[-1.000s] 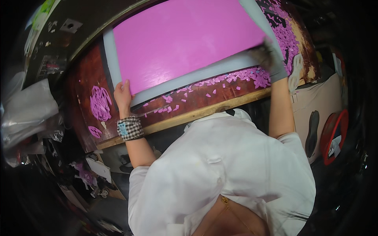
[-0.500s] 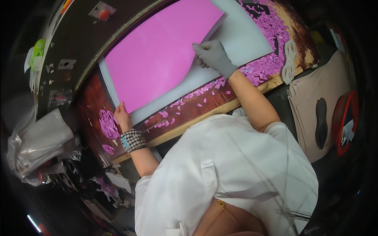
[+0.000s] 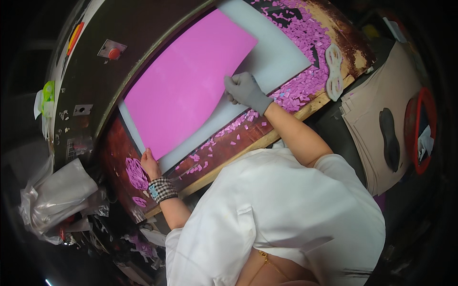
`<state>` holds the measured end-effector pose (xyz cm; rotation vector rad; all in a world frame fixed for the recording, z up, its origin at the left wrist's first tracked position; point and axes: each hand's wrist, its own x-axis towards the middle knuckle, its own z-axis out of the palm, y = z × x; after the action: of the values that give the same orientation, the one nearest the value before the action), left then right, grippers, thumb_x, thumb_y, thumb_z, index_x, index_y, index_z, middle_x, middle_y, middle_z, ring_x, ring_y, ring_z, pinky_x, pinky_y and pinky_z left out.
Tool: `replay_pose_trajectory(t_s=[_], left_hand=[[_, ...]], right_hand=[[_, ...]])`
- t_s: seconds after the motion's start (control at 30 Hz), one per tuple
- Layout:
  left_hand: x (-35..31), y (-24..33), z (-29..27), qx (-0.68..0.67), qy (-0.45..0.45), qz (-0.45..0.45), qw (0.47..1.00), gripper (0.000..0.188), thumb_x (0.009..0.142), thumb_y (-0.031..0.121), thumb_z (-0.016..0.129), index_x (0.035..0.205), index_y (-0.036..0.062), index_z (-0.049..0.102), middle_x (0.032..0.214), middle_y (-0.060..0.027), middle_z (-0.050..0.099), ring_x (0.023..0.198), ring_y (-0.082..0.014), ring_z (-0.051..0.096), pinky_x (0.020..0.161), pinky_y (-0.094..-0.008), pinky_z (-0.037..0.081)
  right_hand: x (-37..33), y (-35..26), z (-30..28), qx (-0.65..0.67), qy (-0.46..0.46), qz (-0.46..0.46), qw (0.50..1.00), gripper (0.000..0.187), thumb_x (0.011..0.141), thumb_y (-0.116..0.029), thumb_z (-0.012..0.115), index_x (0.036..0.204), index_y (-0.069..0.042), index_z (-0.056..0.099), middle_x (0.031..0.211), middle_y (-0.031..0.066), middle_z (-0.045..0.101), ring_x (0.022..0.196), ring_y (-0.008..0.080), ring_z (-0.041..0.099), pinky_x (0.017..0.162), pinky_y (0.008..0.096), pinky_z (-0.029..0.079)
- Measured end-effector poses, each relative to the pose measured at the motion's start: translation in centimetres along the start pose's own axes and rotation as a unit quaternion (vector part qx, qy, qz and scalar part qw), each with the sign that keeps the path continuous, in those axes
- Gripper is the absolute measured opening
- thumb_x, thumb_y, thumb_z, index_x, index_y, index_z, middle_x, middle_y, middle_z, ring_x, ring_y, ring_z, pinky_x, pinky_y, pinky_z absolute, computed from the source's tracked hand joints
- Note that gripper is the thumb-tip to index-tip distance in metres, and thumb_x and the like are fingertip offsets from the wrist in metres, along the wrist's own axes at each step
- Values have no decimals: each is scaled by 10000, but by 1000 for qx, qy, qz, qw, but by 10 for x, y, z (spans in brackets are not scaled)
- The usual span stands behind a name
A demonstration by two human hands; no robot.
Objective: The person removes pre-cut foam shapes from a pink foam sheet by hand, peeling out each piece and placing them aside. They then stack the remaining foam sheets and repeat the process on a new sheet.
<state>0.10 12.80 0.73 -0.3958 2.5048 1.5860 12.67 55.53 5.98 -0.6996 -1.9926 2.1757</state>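
Observation:
A large pink sheet (image 3: 186, 81) lies over a pale grey-white board (image 3: 281, 52), its near right edge lifted and curved. My right hand (image 3: 245, 90), in a grey glove, pinches that lifted edge between thumb and fingers. My bare left hand (image 3: 150, 163), with a checked band (image 3: 162, 189) at the wrist, grips the sheet's near left corner. Just left of it sits a pile of pink looped strips (image 3: 137, 173). Small pink scraps (image 3: 305, 57) are heaped along the board's right side and scattered by its near edge.
A dark machine body (image 3: 138, 33) with a red button (image 3: 114, 53) borders the far left. A pale sole-shaped template (image 3: 334, 71) rests at the table's right edge. Beyond it are tan sheets (image 3: 367, 114) with a black sole-shaped piece (image 3: 390, 139), and a red tub (image 3: 414, 133). Clear plastic bags (image 3: 59, 193) hang at left.
The view has shifted and turned slightly. Both hands keep their hold on the pink sheet, whose right edge remains lifted.

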Motion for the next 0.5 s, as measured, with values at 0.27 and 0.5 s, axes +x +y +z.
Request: replay_pose_trajectory(t_s=[0.27, 0.5], left_hand=[[5, -6, -4, -13, -6, 6, 1000, 288, 987, 297, 510, 939, 31, 609, 620, 26, 527, 435, -58, 399, 393, -216, 299], [7, -13, -2, -9, 10, 53, 999, 293, 995, 293, 486, 891, 43, 595, 616, 28, 504, 432, -60, 398, 390, -214, 299]], right_hand=[[-8, 11, -3, 44, 22, 9, 999, 496, 951, -374, 507, 687, 34, 609, 554, 79, 590, 443, 130, 566, 433, 267, 468], [-51, 38, -96, -48, 177, -123, 975, 289, 945, -289, 570, 982, -16, 658, 794, 73, 655, 724, 115, 622, 636, 246, 498]])
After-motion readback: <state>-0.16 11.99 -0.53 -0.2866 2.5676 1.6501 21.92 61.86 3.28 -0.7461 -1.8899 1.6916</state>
